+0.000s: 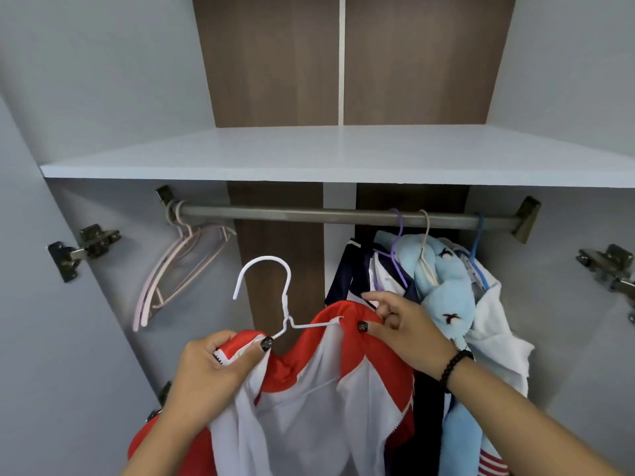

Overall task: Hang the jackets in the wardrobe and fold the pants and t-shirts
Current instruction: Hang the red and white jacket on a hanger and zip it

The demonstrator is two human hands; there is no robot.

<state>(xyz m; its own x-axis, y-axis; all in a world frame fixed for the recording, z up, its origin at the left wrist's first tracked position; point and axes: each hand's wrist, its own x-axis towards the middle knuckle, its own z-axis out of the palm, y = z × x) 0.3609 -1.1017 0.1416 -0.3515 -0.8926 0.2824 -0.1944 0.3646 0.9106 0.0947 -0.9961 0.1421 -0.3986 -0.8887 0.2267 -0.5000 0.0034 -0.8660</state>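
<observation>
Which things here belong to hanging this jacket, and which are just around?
In the job: red and white jacket, white hanger, rail, left hand, right hand.

Just around: empty pink hangers, jackets already hung, shelf, door hinges.

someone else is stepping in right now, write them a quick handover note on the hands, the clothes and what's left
Left hand grips the red and white jacket at its collar.
Right hand pinches the jacket's other shoulder, fitting it on the white hanger, which is not yet on the rail.
Done: three garments hang at the rail's right end, the light blue one among them.
Spare pink hangers sit at the left end.
Left: hook this jacket on the rail. No pants or t-shirts in view.
</observation>
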